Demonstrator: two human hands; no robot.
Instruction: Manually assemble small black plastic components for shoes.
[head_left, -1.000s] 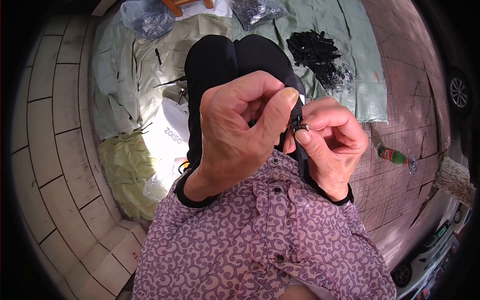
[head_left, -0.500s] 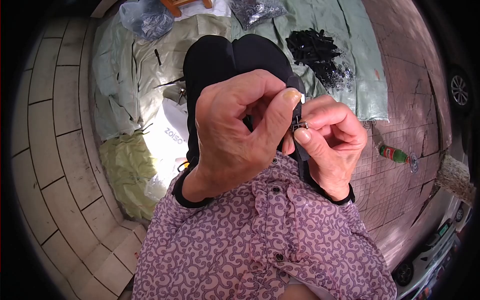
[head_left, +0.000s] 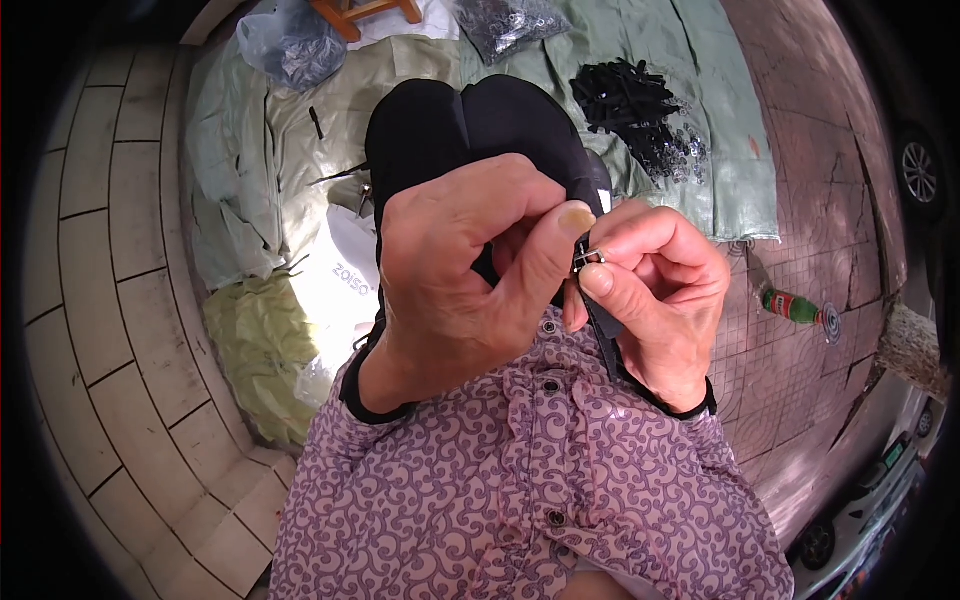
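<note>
Above my lap, my left hand [head_left: 465, 265] pinches the upper end of a black strap [head_left: 600, 325] between thumb and forefinger. Close beside it, my right hand [head_left: 660, 290] grips a small metal buckle [head_left: 588, 259] by its edge with thumb and fingertips. The strap meets the buckle and hangs below it towards my right cuff. Whether the strap runs fully through the buckle is hidden by my fingers. A pile of black straps [head_left: 625, 95] lies on the sheet ahead to the right, with loose shiny buckles [head_left: 685, 150] at its edge.
A green sheet [head_left: 735, 130] covers the ground ahead. On it lie a clear bag of metal pieces [head_left: 510, 25], a grey plastic bag [head_left: 292, 45] and a white bag [head_left: 345, 255]. A wooden stool [head_left: 365, 12] stands at the back. To the right is a green bottle [head_left: 790, 306].
Both hands have sunk slightly, and the left has shifted a little left. The buckle has turned between my right fingers, and less strap shows above my left thumb.
</note>
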